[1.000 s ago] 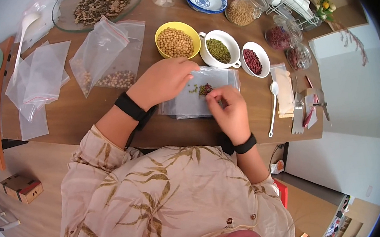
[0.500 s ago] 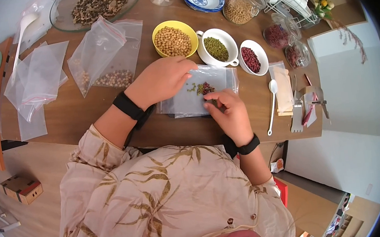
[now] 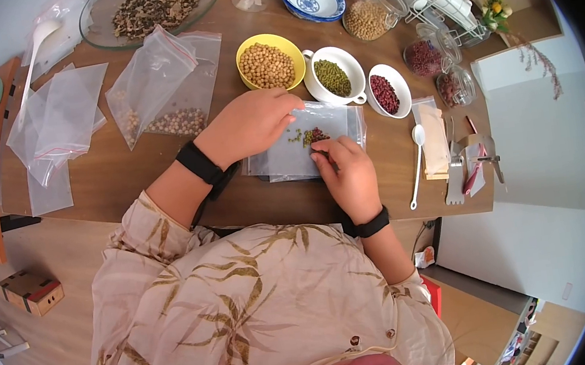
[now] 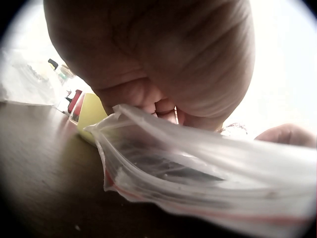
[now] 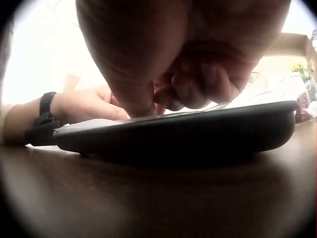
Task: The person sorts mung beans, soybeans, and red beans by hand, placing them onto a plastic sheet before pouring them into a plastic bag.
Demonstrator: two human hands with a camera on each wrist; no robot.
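A clear zip bag point(image 3: 278, 158) lies flat on a dark, flat-topped base point(image 5: 188, 134) in front of the person. On the bag is a small pile of green and dark red beans point(image 3: 314, 136), with a few loose green ones beside it. My right hand point(image 3: 351, 182) is at the pile's near side, thumb and forefinger bent towards it, other fingers curled in. I cannot tell whether a bean is between its fingertips. My left hand point(image 3: 248, 123) rests at the bag's far left, fingers pointing right. In the left wrist view the bag's red-striped mouth point(image 4: 208, 210) gapes below the palm.
Behind the bag stand a yellow bowl point(image 3: 243, 78) of chickpeas, a white bowl point(image 3: 320, 94) of green beans and a white bowl point(image 3: 403, 100) of red beans. Bags point(image 3: 171, 73) lie left; a white spoon point(image 3: 416, 166) and glass jars point(image 3: 427, 57) are right.
My right hand's thumb and forefinger parted from a pinch, then came closer together again, shifting slightly left beside the pile. My left hand has stayed in place.
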